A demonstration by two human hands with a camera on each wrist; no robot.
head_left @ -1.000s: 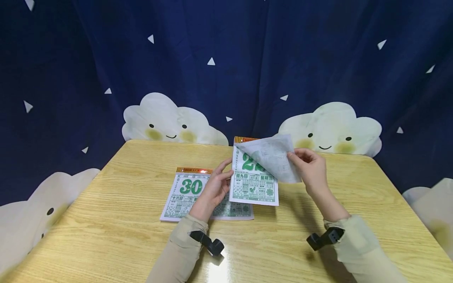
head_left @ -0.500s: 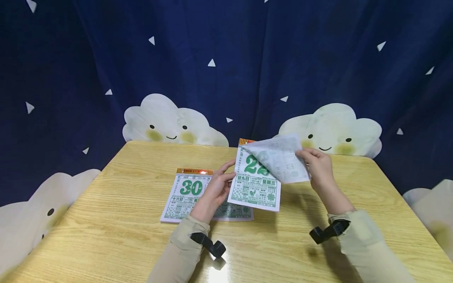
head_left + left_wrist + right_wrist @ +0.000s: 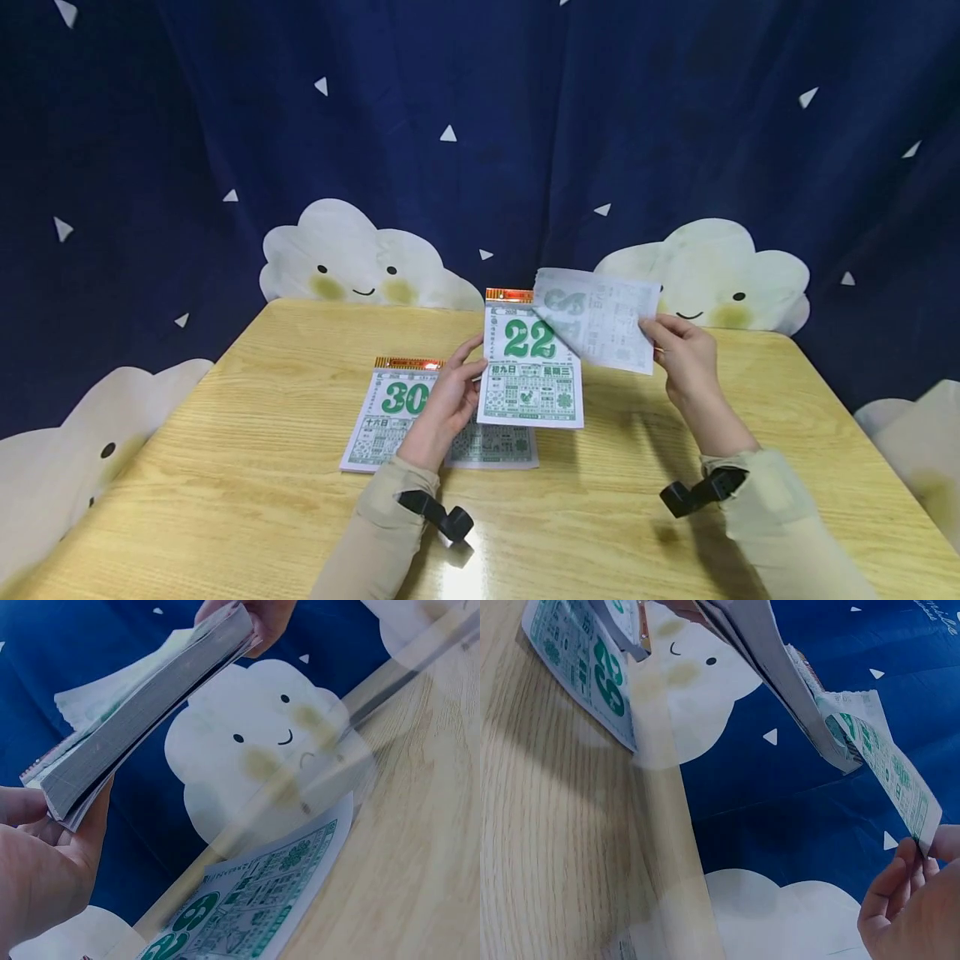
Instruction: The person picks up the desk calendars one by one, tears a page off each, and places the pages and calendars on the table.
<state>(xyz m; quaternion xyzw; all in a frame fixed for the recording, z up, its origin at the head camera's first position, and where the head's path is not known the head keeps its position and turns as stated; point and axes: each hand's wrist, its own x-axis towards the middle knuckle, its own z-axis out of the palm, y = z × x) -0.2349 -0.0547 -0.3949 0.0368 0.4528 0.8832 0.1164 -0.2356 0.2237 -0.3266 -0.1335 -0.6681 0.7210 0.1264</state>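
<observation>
My left hand point(image 3: 447, 402) holds a thick tear-off calendar point(image 3: 531, 367) by its left edge, raised above the table. It shows a green 22 below an orange-red header strip. Thumb and fingers grip the block's side in the left wrist view. At its right, my right hand point(image 3: 686, 354) pinches a thin calendar page point(image 3: 611, 321) by its outer edge. The page is turned over, its green print showing through from behind. Its top edge is ragged and lifted off the header's left part. Whether the right corner is still joined I cannot tell.
A second calendar point(image 3: 393, 417) showing 30 lies on the wooden table point(image 3: 225, 483), partly behind my left hand. Beside it lies a printed page point(image 3: 577, 667) with a 29, mostly covered in the head view. A dark blue curtain point(image 3: 480, 150) with clouds hangs behind.
My right hand has drawn the page further right, and its top edge has come away from the header's left side. The held calendar has shifted slightly left and up, uncovering the full 22.
</observation>
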